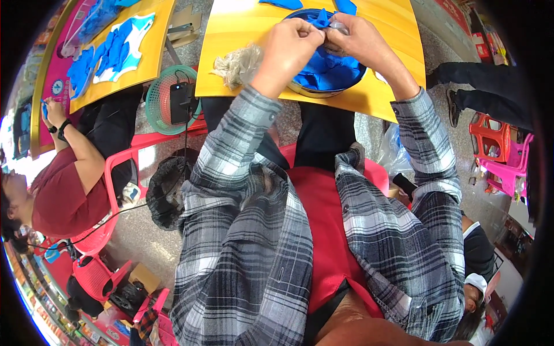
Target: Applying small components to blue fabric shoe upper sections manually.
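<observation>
Over a round, dark-rimmed container full of blue cloth pieces, my two hands meet with their fingertips close together. My left hand is closed in a pinch, thumb against the fingers; what it grips is too small to make out. My right hand is also closed, with a small greyish, shiny bit showing at its fingertips, its kind unclear. A twisted blue piece stands up just beyond the fingertips. Left of the container, near my left wrist, lies a loose bundle of beige strings.
The yellow table has more blue pieces at its far side. To the left, a co-worker in a dark red shirt sits by another table bearing blue pieces. A green basket and a red chair stand between.
</observation>
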The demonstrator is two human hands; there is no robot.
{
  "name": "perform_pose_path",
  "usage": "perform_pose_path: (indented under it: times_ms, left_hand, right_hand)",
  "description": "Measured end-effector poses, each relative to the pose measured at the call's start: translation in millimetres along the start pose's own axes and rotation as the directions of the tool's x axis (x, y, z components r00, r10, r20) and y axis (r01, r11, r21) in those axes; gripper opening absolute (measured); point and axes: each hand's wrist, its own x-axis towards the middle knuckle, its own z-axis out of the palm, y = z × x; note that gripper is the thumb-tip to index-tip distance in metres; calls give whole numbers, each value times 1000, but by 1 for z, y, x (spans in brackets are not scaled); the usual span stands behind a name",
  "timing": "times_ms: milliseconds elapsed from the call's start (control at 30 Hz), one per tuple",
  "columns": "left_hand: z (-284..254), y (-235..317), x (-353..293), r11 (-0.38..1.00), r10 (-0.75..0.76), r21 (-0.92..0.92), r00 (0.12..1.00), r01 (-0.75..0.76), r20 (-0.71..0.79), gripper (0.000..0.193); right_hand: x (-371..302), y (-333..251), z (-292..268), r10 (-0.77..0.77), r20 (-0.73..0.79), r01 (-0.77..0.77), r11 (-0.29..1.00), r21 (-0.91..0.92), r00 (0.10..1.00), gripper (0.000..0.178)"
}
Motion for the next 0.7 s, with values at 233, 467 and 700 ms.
perform_pose_path:
  times_ms: [233, 467, 700]
  left_hand:
    - [-6, 9, -6, 860, -221, -453, 972, 235, 86, 19]
    - [0, 6, -6, 943, -169, -272, 979, 194, 110, 18]
    - [4, 5, -10, 817, -216, -520, 969, 248, 124, 21]
  right_hand:
    - [-16, -33, -1, 100, -105, -55, 930, 364, 989, 34]
    - [-6, -7, -3, 74, 73, -93, 947, 306, 995, 32]
    - [-4, -16, 0, -133, -190, 90, 971, -222, 973, 37]
